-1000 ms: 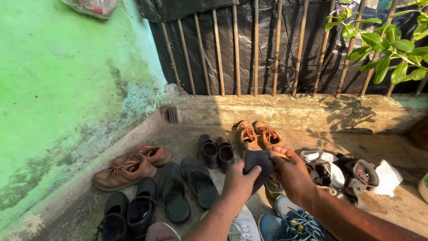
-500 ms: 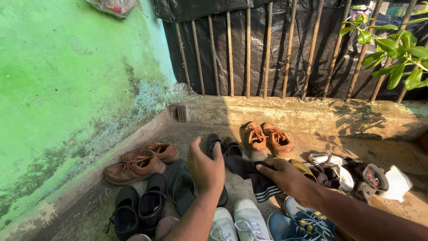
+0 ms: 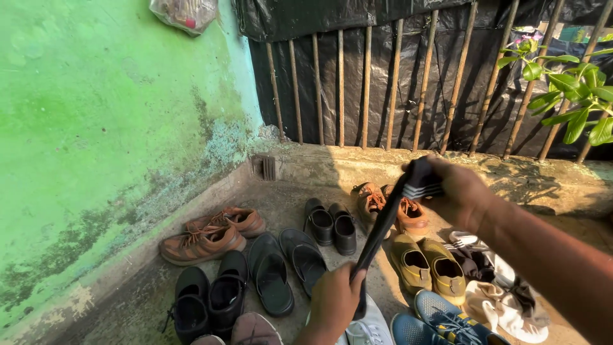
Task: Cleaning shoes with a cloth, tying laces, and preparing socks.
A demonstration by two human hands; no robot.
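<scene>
A long black sock (image 3: 382,227) with white stripes at its cuff is stretched taut between my hands. My right hand (image 3: 454,191) grips the striped cuff end, raised at the right. My left hand (image 3: 335,299) pinches the toe end low down, near the bottom of the view. Under the sock lie brown lace-up shoes (image 3: 399,206), small black shoes (image 3: 332,225), dark green sandals (image 3: 287,265) and olive slip-ons (image 3: 429,267) on the concrete floor.
A green wall runs along the left, with tan shoes (image 3: 211,233) and black sandals (image 3: 207,297) beside it. Blue sneakers (image 3: 440,322), white sneakers (image 3: 367,329) and a heap of socks and cloth (image 3: 495,287) lie at the front right. Metal bars backed by black sheeting close off the back.
My hands have pulled the sock out straight: the right hand rose with the cuff end, and the left hand dropped from over the shoes to grip the toe end.
</scene>
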